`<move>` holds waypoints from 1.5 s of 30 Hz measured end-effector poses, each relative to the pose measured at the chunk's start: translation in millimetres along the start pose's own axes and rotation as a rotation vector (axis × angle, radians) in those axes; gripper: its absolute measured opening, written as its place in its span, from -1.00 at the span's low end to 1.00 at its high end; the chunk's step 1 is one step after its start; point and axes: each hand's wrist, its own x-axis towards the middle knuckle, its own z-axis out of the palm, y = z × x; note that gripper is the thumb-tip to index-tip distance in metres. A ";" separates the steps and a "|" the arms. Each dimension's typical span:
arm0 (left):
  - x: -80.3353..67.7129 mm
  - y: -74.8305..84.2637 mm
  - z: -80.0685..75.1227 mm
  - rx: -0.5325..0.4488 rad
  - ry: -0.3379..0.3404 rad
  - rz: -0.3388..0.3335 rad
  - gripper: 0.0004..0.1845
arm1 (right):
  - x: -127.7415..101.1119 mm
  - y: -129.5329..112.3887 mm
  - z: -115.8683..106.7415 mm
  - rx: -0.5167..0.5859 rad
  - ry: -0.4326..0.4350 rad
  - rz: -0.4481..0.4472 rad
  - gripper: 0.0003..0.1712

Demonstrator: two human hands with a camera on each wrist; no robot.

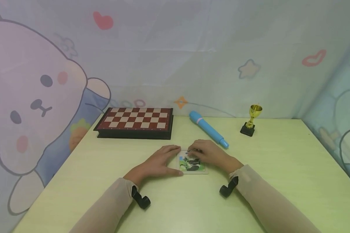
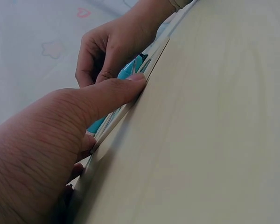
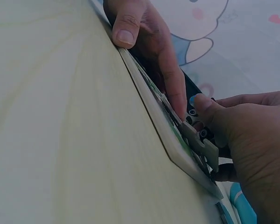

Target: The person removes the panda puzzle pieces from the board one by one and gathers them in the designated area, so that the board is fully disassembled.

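Observation:
A small square jigsaw puzzle in a pale frame (image 1: 192, 172) lies on the table between both hands, its picture green and black. My left hand (image 1: 160, 163) spans its left side with fingers spread and straight. The left thumb (image 3: 125, 38) rests on one corner, and a straight finger reaches along the far side. Over the puzzle's upper right, my right hand (image 1: 211, 153) has curled fingers and pinches a puzzle piece (image 3: 204, 133) with eye-like markings. A grey notched puzzle piece (image 3: 210, 151) stands tilted at the board beside those fingers; whether it is held too, I cannot tell.
A red and white chessboard box (image 1: 135, 124) stands at the back left. Behind the right hand lies a blue pen-shaped stick (image 1: 208, 129). A gold trophy cup (image 1: 251, 120) on a black base is at the back right, before a printed cloth backdrop (image 1: 169, 64).

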 end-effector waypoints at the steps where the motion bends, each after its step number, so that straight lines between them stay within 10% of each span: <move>1: 0.1 0.1 -0.1 0.000 0.001 -0.001 0.12 | 0.0 0.7 0.1 0.013 0.009 -0.007 -0.91; 17: 2.0 1.2 -2.4 0.006 0.008 0.003 0.11 | -14.0 -0.3 -15.7 0.093 0.121 0.143 -0.86; 36: -0.8 2.8 -1.3 -0.010 -0.027 -0.013 0.11 | -90.7 17.3 -63.4 0.020 0.097 0.376 -0.86; 45: -1.2 2.9 -2.1 -0.010 -0.021 -0.014 0.11 | -101.1 31.9 -65.8 0.003 0.036 0.258 -0.84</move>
